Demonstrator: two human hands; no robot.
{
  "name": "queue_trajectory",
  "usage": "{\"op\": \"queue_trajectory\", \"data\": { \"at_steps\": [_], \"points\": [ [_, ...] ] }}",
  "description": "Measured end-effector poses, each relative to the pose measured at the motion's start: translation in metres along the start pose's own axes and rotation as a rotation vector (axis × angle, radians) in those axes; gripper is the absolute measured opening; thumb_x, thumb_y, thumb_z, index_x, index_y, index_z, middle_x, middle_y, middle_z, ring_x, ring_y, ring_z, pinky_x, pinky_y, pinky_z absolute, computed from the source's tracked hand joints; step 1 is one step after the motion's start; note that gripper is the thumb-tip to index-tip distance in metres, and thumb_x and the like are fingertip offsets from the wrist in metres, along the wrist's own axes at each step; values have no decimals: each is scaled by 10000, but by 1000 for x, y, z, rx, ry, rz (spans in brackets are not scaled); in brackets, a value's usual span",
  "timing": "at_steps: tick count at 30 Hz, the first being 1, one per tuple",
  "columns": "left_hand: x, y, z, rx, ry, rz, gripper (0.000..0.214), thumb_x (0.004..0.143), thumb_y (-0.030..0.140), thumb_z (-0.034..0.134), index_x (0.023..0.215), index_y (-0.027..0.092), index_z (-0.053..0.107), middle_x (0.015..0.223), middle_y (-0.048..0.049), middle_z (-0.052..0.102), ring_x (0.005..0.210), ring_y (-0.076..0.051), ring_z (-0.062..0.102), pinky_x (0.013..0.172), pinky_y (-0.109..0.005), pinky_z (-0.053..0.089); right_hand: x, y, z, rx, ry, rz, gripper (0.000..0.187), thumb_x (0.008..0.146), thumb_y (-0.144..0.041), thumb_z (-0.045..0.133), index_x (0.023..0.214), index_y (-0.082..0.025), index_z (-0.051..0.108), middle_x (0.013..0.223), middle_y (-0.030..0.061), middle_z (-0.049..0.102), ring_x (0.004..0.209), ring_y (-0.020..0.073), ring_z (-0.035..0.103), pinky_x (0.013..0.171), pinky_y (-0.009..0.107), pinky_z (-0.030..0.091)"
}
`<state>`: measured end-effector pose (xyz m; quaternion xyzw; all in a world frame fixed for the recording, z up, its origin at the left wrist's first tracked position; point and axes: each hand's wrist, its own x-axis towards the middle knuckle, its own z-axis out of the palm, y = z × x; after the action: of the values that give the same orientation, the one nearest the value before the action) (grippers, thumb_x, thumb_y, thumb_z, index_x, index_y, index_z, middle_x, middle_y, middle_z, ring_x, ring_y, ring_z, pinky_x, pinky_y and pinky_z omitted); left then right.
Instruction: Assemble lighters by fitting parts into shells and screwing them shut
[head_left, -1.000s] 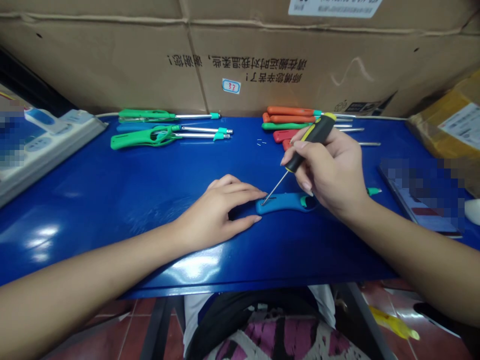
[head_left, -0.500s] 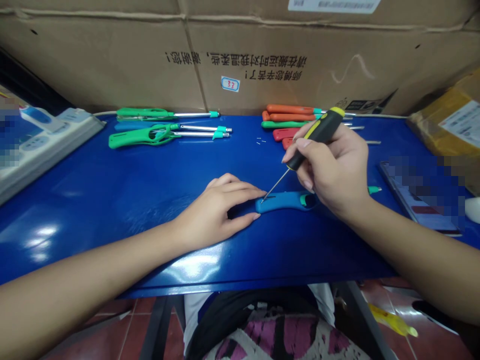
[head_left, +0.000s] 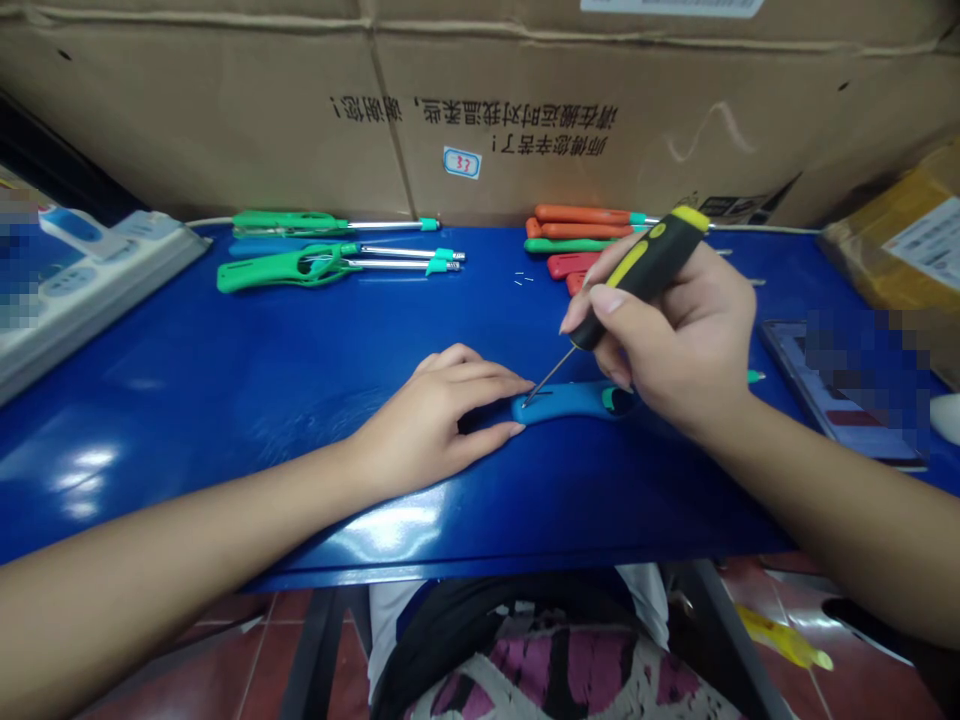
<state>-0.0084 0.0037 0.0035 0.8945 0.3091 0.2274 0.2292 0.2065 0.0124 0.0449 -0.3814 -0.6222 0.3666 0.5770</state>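
Note:
A blue long-neck lighter point(head_left: 564, 402) lies flat on the blue table, its handle end toward the left. The thumb and fingertips of my left hand point(head_left: 450, 410) close on that end from both sides. A black and yellow screwdriver point(head_left: 637, 272) is gripped in my right hand point(head_left: 686, 335). Its thin shaft slants down to the left, with the tip on the lighter's handle end, between my left thumb and fingers. The lighter's neck is mostly hidden behind my right hand; only a bit of its green tip point(head_left: 756, 377) shows.
Green and blue lighters point(head_left: 281, 270) lie at the back left, with orange, green and red ones point(head_left: 585, 215) at the back right. Several tiny pins point(head_left: 523, 278) lie between them. A power strip point(head_left: 82, 270), a phone point(head_left: 840, 400) and a cardboard box point(head_left: 262, 120) border the table.
My right hand has shifted slightly right, and the screwdriver leans a little more, with its tip staying on the lighter. My left hand has hardly moved.

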Motion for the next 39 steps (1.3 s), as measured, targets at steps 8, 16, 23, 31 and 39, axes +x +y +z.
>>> {"op": "queue_trajectory", "data": {
  "at_steps": [8,16,23,31,39],
  "points": [
    [1,0,1,7,6,4,334,968,311,663,1288,216,667,1263,-55,724,1090,-222,606,1006,-416,472,-5,-3,-1,-71,-9,-41,215,802,-425,806,851,-269,668,768,42,714,580,159,620,483,309,526],
    [0,-1,1,3,15,14,326,968,312,663,1278,213,669,1259,-52,724,1084,-219,609,1003,-404,471,-5,-3,-1,-88,-26,-50,255,807,-494,790,848,-274,669,775,40,713,583,162,630,451,299,512],
    [0,0,1,5,9,5,329,968,316,662,1284,226,671,1258,-51,724,1089,-220,611,1007,-409,468,-3,-4,-2,-97,-46,-53,260,813,-489,794,841,-269,657,773,25,705,574,145,624,484,288,540],
    [-1,-1,1,10,4,4,324,970,322,660,1279,226,670,1266,-47,721,1098,-224,608,1006,-409,466,-6,-4,-2,-149,-26,-81,251,823,-492,774,840,-272,655,767,30,703,601,168,644,507,305,555],
    [-1,0,2,4,10,17,319,965,311,670,1268,210,675,1247,-47,728,1073,-214,610,992,-399,470,-6,-4,-3,-160,-49,-104,207,846,-450,766,836,-275,656,776,24,690,625,173,645,580,334,595]
  ]
}}
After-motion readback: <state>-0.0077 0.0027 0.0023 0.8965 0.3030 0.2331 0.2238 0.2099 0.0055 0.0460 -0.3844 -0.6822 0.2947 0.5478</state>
